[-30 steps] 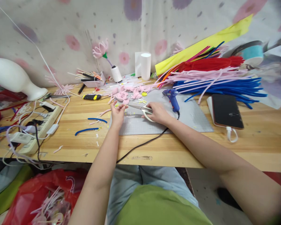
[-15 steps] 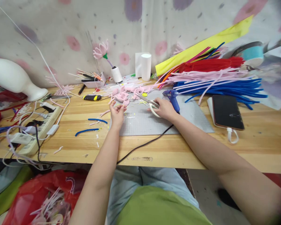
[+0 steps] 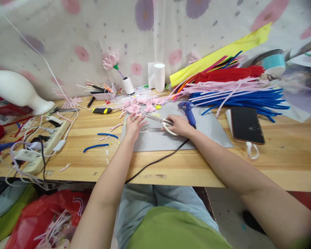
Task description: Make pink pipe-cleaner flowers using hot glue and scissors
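Note:
My right hand is closed on the white-handled scissors, whose blades point left over the grey cutting mat. At the mat's left side my left hand has its fingers bent together near the blade tips; whatever they pinch is too small to make out. Just beyond it lie pink fuzzy petal shapes. A blue glue gun rests on the mat beyond my right hand.
Bundles of blue stems and red stems lie back right, with a phone nearer. Left are a power strip, a yellow-black cutter and blue pieces. A black cable crosses the front.
The view has shifted slightly. My left hand has turned and its fingers have spread a little; the scissors' blades now reach closer to its fingertips.

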Demonstrator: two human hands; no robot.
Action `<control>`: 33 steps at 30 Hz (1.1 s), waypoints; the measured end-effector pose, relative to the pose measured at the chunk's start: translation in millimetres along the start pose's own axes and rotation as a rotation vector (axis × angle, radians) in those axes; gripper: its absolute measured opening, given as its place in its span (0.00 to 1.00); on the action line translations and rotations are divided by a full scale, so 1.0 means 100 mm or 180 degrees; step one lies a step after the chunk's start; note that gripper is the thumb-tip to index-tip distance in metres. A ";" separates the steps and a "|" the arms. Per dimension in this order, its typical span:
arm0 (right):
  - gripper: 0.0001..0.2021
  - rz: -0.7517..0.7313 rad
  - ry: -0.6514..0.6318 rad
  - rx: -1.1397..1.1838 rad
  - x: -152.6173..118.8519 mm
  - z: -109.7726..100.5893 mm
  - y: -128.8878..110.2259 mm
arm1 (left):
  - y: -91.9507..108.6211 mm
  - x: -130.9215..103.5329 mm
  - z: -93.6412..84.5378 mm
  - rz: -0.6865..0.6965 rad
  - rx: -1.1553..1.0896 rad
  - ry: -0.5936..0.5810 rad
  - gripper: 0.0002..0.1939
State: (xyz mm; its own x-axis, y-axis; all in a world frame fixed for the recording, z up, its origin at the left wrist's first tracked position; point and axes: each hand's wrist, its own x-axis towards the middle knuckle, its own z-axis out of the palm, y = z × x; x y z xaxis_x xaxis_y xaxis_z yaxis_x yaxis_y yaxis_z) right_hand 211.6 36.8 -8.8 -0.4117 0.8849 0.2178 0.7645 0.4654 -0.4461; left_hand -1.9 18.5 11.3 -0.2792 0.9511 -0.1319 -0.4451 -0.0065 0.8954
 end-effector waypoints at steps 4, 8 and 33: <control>0.22 -0.0140 -0.0087 -0.0124 -0.01 0.01 -0.01 | -0.09 -0.09 -0.02 -0.0280 -0.0008 -0.0268 0.19; 0.22 -0.0196 -0.0144 -0.0265 -0.02 0.01 -0.01 | -0.19 -0.15 -0.07 -0.0154 0.0067 -0.0212 0.19; 0.11 -0.0272 -0.0309 -0.0100 -0.06 -0.30 -0.20 | -0.15 -0.12 -0.12 0.0301 -0.0374 0.0470 0.13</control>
State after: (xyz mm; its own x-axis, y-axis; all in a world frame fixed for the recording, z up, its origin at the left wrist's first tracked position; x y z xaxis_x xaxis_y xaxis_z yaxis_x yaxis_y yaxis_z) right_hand 213.7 23.0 25.3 -0.5209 0.8369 0.1680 0.7391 0.5407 -0.4018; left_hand -2.3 3.5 -5.7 -0.4423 0.8890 -0.1184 -0.5049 -0.1377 0.8521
